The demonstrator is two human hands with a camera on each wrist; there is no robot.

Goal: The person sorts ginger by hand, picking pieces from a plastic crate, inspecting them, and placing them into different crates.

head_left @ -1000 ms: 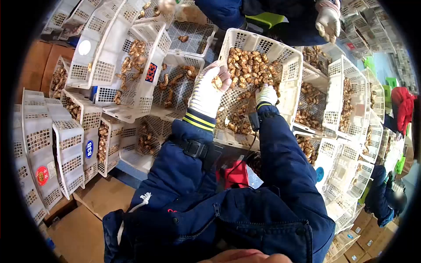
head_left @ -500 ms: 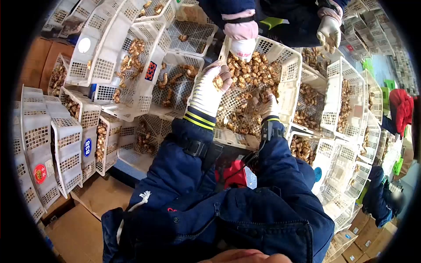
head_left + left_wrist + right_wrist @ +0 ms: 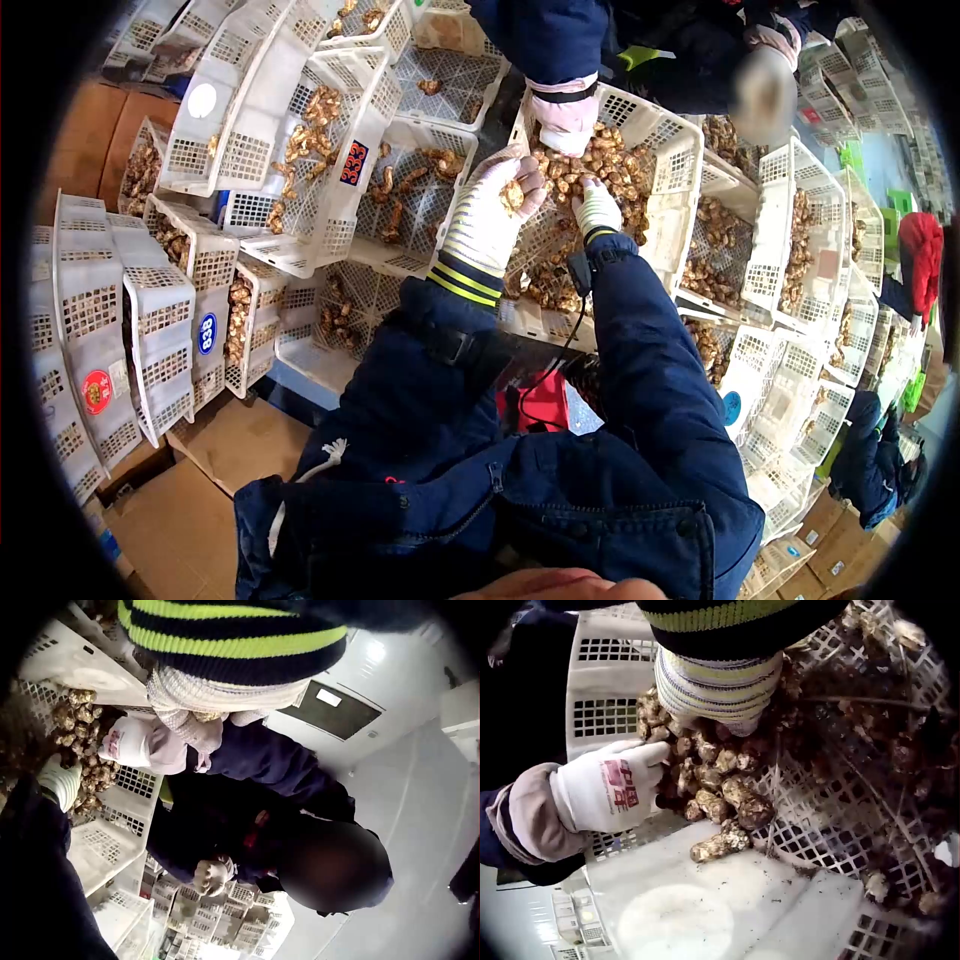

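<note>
A white plastic crate [image 3: 672,215] in front of me holds a heap of stubby brown-and-cream mushrooms [image 3: 625,180], with smaller pieces and debris on its mesh floor. My gloved left hand [image 3: 488,215] is over the crate's left side, palm up, its fingers curled round a pale mushroom [image 3: 512,196]. My gloved right hand [image 3: 598,210] reaches down into the heap. Its fingertips are hidden among the mushrooms in the right wrist view, so I cannot tell whether it grips one. Another person's white-gloved hand [image 3: 611,787] touches the same heap from the far side.
Crates with scattered mushrooms stand close on the left, one marked 333 [image 3: 352,163]. More crates [image 3: 775,225] line the right. Cardboard boxes [image 3: 185,530] are at the lower left. The other person [image 3: 247,817] stands across the crate.
The other person's gloved hand has come into the crate from the far side. My right hand drew back toward me and turned, then returned to the heap. My left hand still holds its mushroom.
</note>
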